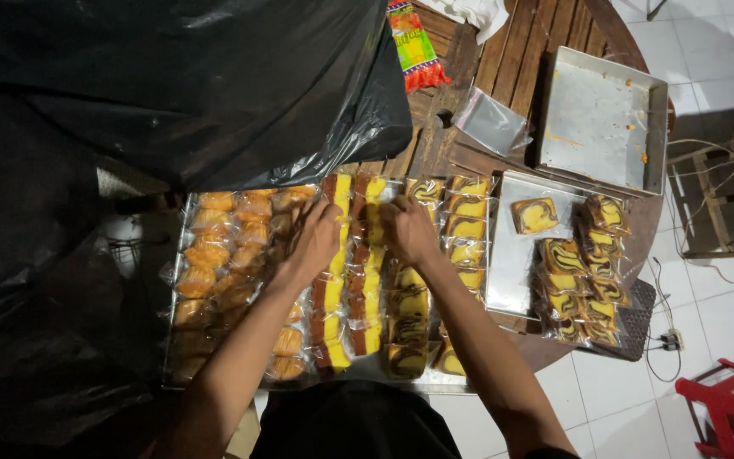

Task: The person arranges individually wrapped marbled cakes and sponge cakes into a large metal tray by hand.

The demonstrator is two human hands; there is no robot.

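Note:
Both my hands rest on a metal tray (178, 255) packed with wrapped cakes. My left hand (316, 238) presses on a row of brown-and-yellow layered cake slices (333, 297) in clear wrap. My right hand (409, 231) lies on the neighbouring row of wrapped layered slices (365, 297), fingers bent down onto them. Wrapped golden muffins (214, 255) fill the tray's left side. Marbled cake slices (408, 314) sit to the right of my hands. Whether either hand grips a slice is hidden by the fingers.
A second tray (511, 263) to the right holds wrapped marbled slices (592, 272) and one single slice (534, 215). An empty metal tray (592, 127) and a clear plastic bag (490, 123) lie on the wooden table (520, 42). A large black plastic bag (172, 85) covers the left. A red stool (728, 408) stands on the tiled floor.

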